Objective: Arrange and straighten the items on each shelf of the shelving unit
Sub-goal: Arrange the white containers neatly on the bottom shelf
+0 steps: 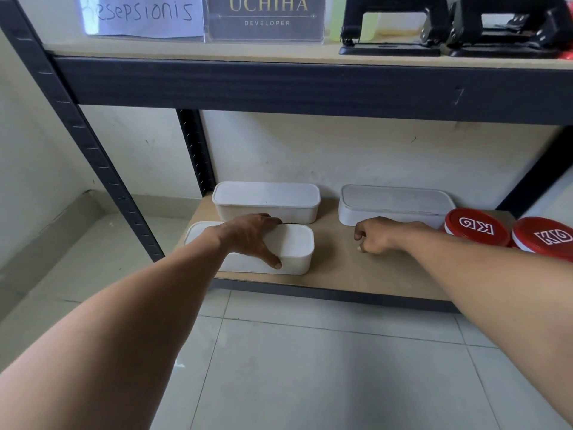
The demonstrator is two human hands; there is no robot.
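Three white lidded boxes sit on the lower shelf (341, 268). The front left box (294, 246) lies under my left hand (251, 235), which grips it from above, thumb on its front wall and fingers over its far edge. Behind it stands the back left box (266, 201). The back right box (393, 203) sits farther right. My right hand (376, 235) is curled into a fist with nothing in it, resting on the bare shelf board just in front of the back right box. Two red-lidded tubs (477, 226) (545, 237) stand at the right.
The upper shelf (279, 52) carries a handwritten paper sign (139, 13), a dark acrylic name plate (266, 17) and two black hole punches (393, 29) (511, 29). Dark metal uprights (77, 125) frame the unit. Tiled floor lies below.
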